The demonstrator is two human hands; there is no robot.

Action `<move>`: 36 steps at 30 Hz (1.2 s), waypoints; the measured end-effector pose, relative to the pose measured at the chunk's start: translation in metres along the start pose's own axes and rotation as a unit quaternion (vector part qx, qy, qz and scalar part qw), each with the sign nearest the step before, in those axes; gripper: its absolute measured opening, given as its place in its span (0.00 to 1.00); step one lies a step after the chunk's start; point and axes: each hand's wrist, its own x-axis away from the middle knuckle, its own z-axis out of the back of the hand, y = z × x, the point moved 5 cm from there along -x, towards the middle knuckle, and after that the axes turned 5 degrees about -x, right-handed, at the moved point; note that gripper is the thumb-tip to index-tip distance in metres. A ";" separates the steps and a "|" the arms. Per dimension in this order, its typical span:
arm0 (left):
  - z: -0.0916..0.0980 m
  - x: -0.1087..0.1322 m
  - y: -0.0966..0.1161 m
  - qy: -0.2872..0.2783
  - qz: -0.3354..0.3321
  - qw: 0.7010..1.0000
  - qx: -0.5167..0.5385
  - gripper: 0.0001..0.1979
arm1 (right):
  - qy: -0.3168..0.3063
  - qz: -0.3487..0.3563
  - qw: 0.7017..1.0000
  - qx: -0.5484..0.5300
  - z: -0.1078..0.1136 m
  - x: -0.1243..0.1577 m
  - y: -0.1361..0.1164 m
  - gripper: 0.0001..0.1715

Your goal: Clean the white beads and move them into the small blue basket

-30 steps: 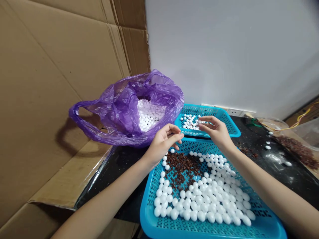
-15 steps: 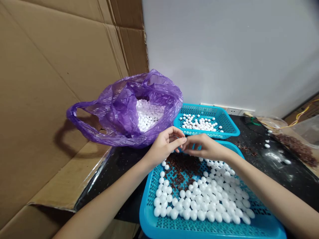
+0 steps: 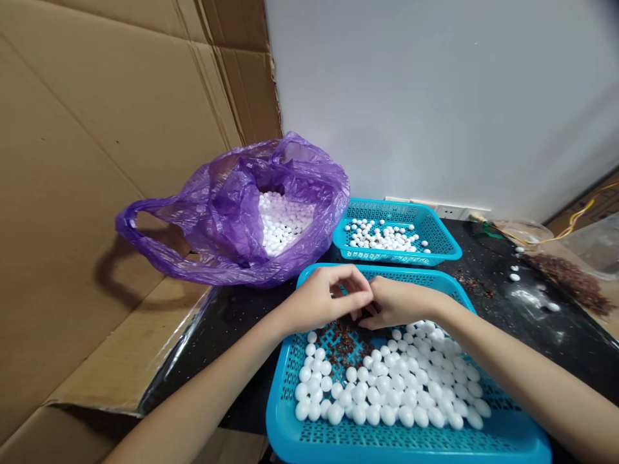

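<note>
My left hand (image 3: 329, 299) hovers over the back of the near blue basket (image 3: 411, 444), thumb and index finger pinched together. Anything between those fingertips is too small to see. Right beside it, my right hand (image 3: 399, 301) curls downward, its fingertips close to the dark brown flakes (image 3: 348, 351) and partly hidden. The two hands' fingertips nearly meet. Many white balls (image 3: 387, 383) cover the front and right of this basket, around the flakes.
A purple plastic bag (image 3: 232, 212) full of small white balls stands open at the back left. Behind the near basket sits a smaller blue basket (image 3: 445, 248) with white balls. Brown flakes (image 3: 573, 280), loose balls and a yellow cable (image 3: 556, 237) lie to the right; cardboard (image 3: 97, 129) rises left.
Both hands have come lower toward the brown flakes. The right hand's fingers have turned downward, while the left thumb and index finger have stayed close together.
</note>
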 end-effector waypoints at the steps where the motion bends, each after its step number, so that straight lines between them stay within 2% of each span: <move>1: -0.005 0.002 0.002 -0.049 -0.017 0.998 -0.029 0.07 | 0.000 0.007 1.000 0.000 0.000 0.000 0.001 0.05; 3: -0.016 0.006 0.005 -0.145 -0.057 0.983 -0.095 0.06 | -0.004 0.028 1.000 -0.010 0.000 0.000 0.000 0.04; 5: -0.024 0.009 0.004 -0.209 -0.082 0.960 -0.171 0.05 | -0.006 0.040 0.999 -0.011 0.001 0.000 -0.001 0.04; 9: -0.031 0.011 -0.002 -0.253 -0.078 0.923 -0.279 0.10 | -0.009 0.014 1.000 0.015 0.002 0.000 -0.001 0.02; 13: -0.032 0.011 -0.001 -0.273 -0.078 0.916 -0.283 0.13 | -0.017 -0.012 1.000 0.013 0.002 -0.001 0.000 0.01; 20: -0.035 0.012 0.000 -0.296 -0.079 0.914 -0.268 0.12 | -0.020 -0.005 1.000 -0.002 0.002 0.000 0.003 0.01; 29: -0.035 0.011 0.000 -0.279 -0.078 0.910 -0.298 0.05 | -0.004 -0.007 0.999 -0.054 0.004 0.001 0.006 0.04; 36: -0.030 0.010 0.000 -0.256 -0.024 0.924 -0.282 0.10 | 0.019 -0.028 0.995 -0.094 0.005 0.001 0.014 0.08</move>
